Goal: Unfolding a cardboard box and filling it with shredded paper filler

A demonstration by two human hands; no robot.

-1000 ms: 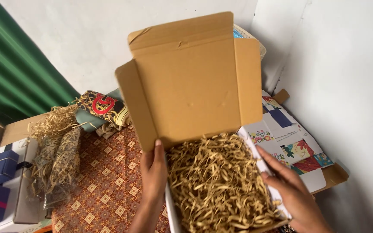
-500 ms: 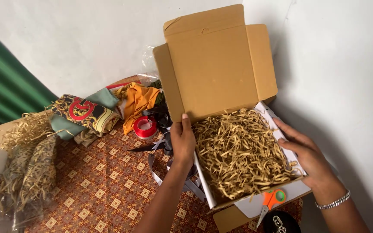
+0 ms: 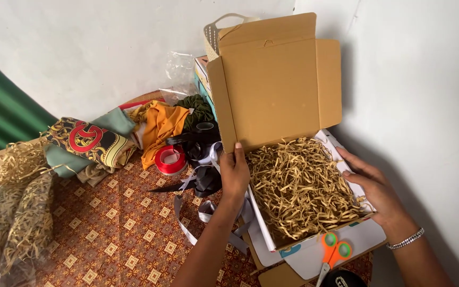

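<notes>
Both hands grip an open cardboard box (image 3: 277,95) of paper shreds (image 3: 301,186).
Left hand (image 3: 235,172) fingers (image 3: 238,151) clasp one side wall, right hand (image 3: 370,186) fingers the other; orange scissors (image 3: 333,254) lie just below.

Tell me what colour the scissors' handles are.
Orange, with green inside the loops, on the scissors in the head view.

A home gift-packing corner. A patterned brown-and-orange floor mat (image 3: 112,223) lies against a plain white wall (image 3: 81,48), and a green corrugated sheet (image 3: 1,111) stands at the mat's left edge. Folded printed scarves (image 3: 88,141), a roll of red ribbon (image 3: 170,159), loose shredded paper (image 3: 11,207), orange-handled scissors (image 3: 331,254) and an open cardboard box (image 3: 277,90) filled with paper shreds indicate small-scale hand wrapping.
</notes>
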